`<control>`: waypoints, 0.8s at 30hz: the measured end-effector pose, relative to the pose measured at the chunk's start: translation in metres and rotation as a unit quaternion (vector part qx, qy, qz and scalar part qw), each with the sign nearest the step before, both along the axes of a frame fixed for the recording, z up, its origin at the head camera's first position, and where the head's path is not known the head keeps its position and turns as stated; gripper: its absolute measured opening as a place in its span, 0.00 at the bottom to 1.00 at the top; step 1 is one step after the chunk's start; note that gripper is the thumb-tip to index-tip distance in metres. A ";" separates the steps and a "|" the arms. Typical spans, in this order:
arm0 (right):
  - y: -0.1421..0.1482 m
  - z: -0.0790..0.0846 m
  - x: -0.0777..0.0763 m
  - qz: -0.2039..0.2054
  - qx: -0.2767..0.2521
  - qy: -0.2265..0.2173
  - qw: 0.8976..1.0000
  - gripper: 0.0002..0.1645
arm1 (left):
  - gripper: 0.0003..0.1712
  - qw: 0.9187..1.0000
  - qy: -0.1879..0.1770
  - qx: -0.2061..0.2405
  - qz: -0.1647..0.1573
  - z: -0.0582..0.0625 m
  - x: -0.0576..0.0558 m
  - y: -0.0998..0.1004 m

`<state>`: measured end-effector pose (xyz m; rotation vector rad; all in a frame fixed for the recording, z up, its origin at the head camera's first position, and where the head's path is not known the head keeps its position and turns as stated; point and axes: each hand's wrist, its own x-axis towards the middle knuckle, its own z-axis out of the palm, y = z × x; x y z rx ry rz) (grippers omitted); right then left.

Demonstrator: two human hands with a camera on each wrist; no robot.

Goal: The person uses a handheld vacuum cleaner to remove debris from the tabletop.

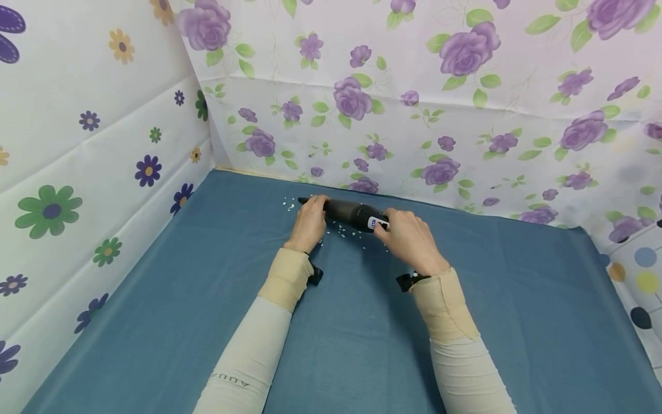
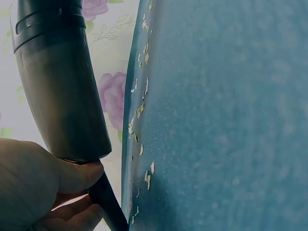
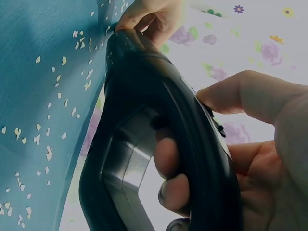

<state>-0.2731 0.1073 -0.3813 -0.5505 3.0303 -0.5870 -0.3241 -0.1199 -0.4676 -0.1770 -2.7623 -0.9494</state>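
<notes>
A black handheld vacuum cleaner (image 1: 351, 214) with a smoky dust cup is held over the blue cloth, its narrow nozzle (image 2: 109, 202) pointing left. My right hand (image 1: 414, 238) grips its looped handle (image 3: 202, 159), fingers through the loop and thumb on top by the controls. At the front end, my left hand (image 1: 308, 221) pinches the base of the nozzle between thumb and fingers. Small pale scraps (image 1: 341, 231) lie scattered on the cloth under the vacuum, and more scraps (image 1: 289, 202) lie around the nozzle tip.
Blue cloth (image 1: 351, 333) covers the tabletop. Behind it stands a wall sheet with purple roses (image 1: 351, 98); a flower-patterned sheet (image 1: 52, 144) lines the left side. A dotted sheet (image 1: 641, 282) hangs at the right edge.
</notes>
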 end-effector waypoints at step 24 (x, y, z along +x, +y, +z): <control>0.012 0.007 -0.002 0.022 -0.036 -0.060 0.997 0.20 | 0.19 1.000 -0.008 -0.013 -0.007 0.001 0.000 0.003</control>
